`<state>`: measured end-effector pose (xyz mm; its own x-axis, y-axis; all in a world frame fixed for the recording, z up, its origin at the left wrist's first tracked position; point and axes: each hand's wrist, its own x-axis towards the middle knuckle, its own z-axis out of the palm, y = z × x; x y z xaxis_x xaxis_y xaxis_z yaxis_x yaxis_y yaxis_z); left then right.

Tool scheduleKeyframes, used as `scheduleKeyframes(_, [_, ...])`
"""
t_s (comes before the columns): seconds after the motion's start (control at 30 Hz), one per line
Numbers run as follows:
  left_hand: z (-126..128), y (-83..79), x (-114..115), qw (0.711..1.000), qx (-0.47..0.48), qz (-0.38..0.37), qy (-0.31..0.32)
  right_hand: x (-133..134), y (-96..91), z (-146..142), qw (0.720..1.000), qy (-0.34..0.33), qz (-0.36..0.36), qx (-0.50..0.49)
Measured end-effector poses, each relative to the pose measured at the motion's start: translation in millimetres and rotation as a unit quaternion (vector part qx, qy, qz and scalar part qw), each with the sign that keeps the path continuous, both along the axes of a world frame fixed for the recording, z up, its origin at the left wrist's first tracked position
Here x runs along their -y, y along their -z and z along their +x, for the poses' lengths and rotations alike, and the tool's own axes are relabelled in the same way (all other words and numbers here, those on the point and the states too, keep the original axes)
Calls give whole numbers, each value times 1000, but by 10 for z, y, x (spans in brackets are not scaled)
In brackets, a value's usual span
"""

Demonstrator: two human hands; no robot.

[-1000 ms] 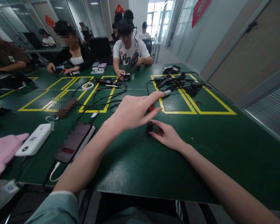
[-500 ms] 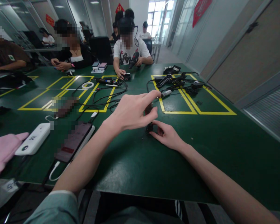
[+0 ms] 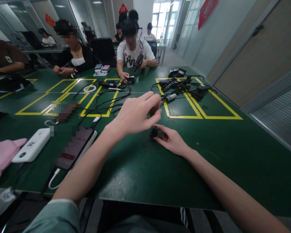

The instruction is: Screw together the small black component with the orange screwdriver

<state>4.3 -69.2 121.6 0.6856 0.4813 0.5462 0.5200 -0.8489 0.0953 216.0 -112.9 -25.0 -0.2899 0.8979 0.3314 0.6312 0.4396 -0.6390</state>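
My left hand [image 3: 140,111] is raised over the table, its fingers curled round a small dark object [image 3: 154,110] with a reddish top. Most of that object is hidden by the fingers, so I cannot tell its kind. Just below it, my right hand [image 3: 171,139] pinches a small black part [image 3: 154,132] between thumb and fingertips. This part stands upright on the green table [image 3: 140,171], with what looks like a hole in its top. A narrow gap shows between the two things.
A phone [image 3: 74,147] and a white power bank [image 3: 32,145] lie to the left, beside pink cloth [image 3: 5,155]. Black cables and tools [image 3: 177,84] lie farther back inside yellow tape lines. Across the table, a person [image 3: 134,53] holds a black power tool [image 3: 137,62].
My left index finger has curled inward from its stretched position. The top of the black part now shows more clearly beneath the left hand. My right hand keeps its pinch.
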Motion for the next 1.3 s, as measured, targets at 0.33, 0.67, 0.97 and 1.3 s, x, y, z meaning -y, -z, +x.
scheduleKeyframes(0.33, [-6,10,-16,1000,-6,-12,-5,-6,8,6,1000,3,-15,5])
scheduleKeyframes(0.67, [0,11,-19,1000,4,-27,1,-6,-16,20,1000,3,-22,-8])
scheduleKeyframes(0.97, [-4,-5,-1,999,0,-31,8,1,-27,19,1000,-2,-23,-12])
scheduleKeyframes(1.3, [13,22,-21,999,8,-34,13,-5,-8,17,999,-3,-32,-23])
